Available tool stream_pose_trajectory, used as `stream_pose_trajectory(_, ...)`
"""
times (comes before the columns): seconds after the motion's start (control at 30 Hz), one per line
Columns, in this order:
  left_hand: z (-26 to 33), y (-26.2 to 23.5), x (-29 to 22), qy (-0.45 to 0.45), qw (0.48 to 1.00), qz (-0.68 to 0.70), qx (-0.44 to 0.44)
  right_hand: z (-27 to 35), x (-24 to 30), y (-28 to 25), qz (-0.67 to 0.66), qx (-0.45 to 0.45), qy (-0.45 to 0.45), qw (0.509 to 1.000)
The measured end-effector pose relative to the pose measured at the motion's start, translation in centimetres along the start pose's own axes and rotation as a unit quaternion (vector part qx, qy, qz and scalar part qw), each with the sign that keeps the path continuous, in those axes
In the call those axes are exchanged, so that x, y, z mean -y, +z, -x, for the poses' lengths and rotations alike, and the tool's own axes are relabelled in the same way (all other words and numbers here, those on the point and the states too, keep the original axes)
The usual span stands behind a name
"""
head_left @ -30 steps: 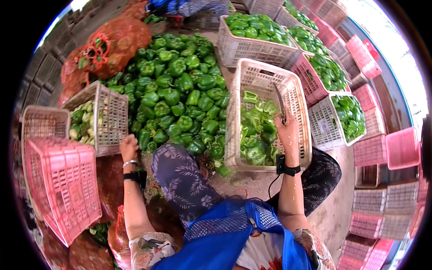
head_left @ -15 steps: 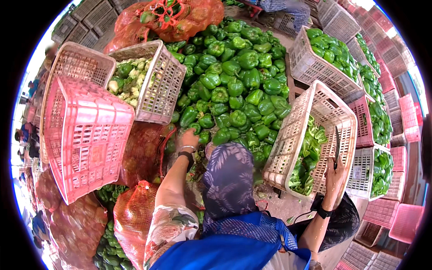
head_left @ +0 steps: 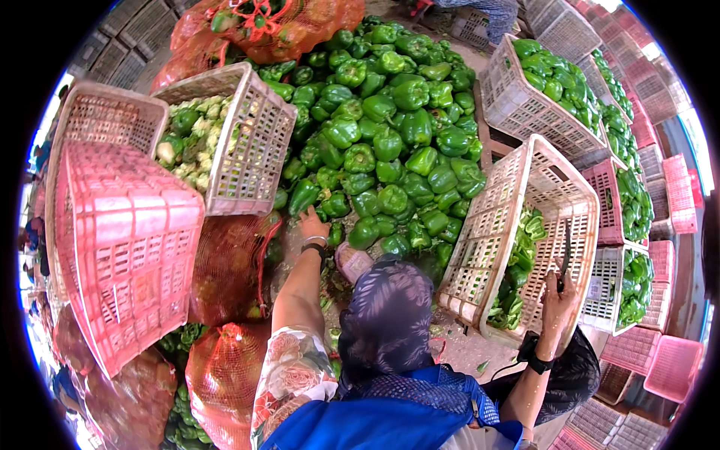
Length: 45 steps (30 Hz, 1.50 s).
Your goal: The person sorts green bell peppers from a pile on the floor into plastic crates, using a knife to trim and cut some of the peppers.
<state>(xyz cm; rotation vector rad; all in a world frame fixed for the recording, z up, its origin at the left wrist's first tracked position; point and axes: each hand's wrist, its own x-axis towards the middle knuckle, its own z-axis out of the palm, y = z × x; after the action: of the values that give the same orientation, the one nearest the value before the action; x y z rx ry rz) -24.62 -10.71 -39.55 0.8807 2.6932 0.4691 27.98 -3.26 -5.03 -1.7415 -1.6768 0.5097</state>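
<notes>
My left hand (head_left: 313, 227) reaches to the near left edge of a big heap of green bell peppers (head_left: 390, 142). Its fingers are stretched out and apart, with the tips close to one bell pepper (head_left: 304, 196); whether they touch it I cannot tell. A knife (head_left: 567, 246) with a long dark blade is in my right hand (head_left: 558, 304), its fingers closed round the handle and the blade pointing away from me. That hand is at the right side of a tilted whitish plastic crate (head_left: 480, 232). Cut green pepper pieces (head_left: 525, 240) lie in the crate.
On the left stand a pink crate (head_left: 131, 247) and a whitish crate (head_left: 251, 150) holding pale pepper cores (head_left: 214, 127). Red mesh sacks (head_left: 229, 375) lie below them. Crates full of peppers (head_left: 555, 75) line the right side. A person's patterned trouser leg (head_left: 491, 15) shows at the top.
My left hand has spread its fingers and shifted slightly, near the same pepper. My right hand has lowered a little with the knife. The view has shifted, moving the left crates outward.
</notes>
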Motion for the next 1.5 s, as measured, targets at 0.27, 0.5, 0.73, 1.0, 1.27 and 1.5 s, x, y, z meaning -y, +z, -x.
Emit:
stream_pose_trajectory(0.27, -2.6, 3.4, 3.4, -0.038, 0.981, 0.172, -0.075, -1.2, -0.4, 0.3, 0.013, -0.015, 0.009, 1.0)
stream_pose_trajectory(0.5, -1.5, -4.1, 2.4, -0.077, 0.651, 0.742, 0.141, -5.8, -0.6, -2.5, 0.197, 0.085, -0.061, 0.975)
stream_pose_trajectory(0.73, 2.6, -20.6, -12.0, 0.11, 0.636, 0.744, 0.172, -12.0, -10.5, 7.3, 0.223, 0.203, 0.054, 0.952)
stream_pose_trajectory(1.0, 15.4, -39.0, -24.3, 0.251, 0.637, 0.71, 0.163, -9.0, -11.5, 14.0, 0.236, 0.167, 0.042, 0.956)
stream_pose_trajectory(1.27, 23.4, -39.3, -32.0, 0.218, 0.593, 0.719, 0.29, -11.6, -14.6, 8.3, -0.12, 0.116, 0.237, 0.957)
stream_pose_trajectory(1.5, 24.1, -31.8, -35.8, 0.14, 0.493, 0.763, 0.394, -13.7, -12.4, 0.0, -0.582, 0.115, 0.207, 0.778)
